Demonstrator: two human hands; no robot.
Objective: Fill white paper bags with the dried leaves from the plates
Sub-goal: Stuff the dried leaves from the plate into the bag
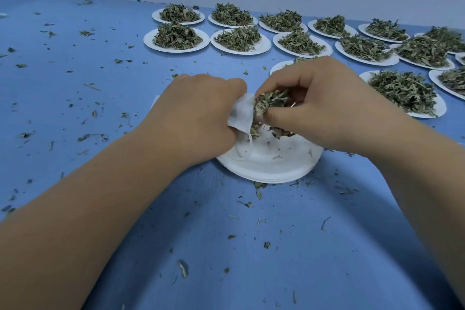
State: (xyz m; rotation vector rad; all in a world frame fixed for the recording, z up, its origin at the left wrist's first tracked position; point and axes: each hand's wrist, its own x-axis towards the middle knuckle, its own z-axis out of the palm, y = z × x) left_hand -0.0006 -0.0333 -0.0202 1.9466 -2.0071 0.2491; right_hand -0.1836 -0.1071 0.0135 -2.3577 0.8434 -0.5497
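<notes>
while both bare forearms reach in from the bottom edge, a wide blue table [302,246] with a faintly mottled surface fills the view, littered with loose green leaf crumbs [90,137]. along its far side stand rows of round white paper plates [148,40], each heaped with dry, curled grey-green leaves. those at the right edge are cut off, and one further plate [280,66] is mostly hidden behind the right hand. nearer, a low stack of empty white plates [271,166] sits beneath the hands, its left rim covered by the left wrist. the left hand [196,118] is curled around a small white paper bag [241,114], soft and crumpled, held just above the stack. much of the bag is hidden in the fist, and its mouth is hard to make out. the right hand [327,106] has fingers and thumb bunched on a clump of dried leaves [269,103], pressed against the bag's near end. a thin white string [249,145] hangs from the bag down to the top plate.
</notes>
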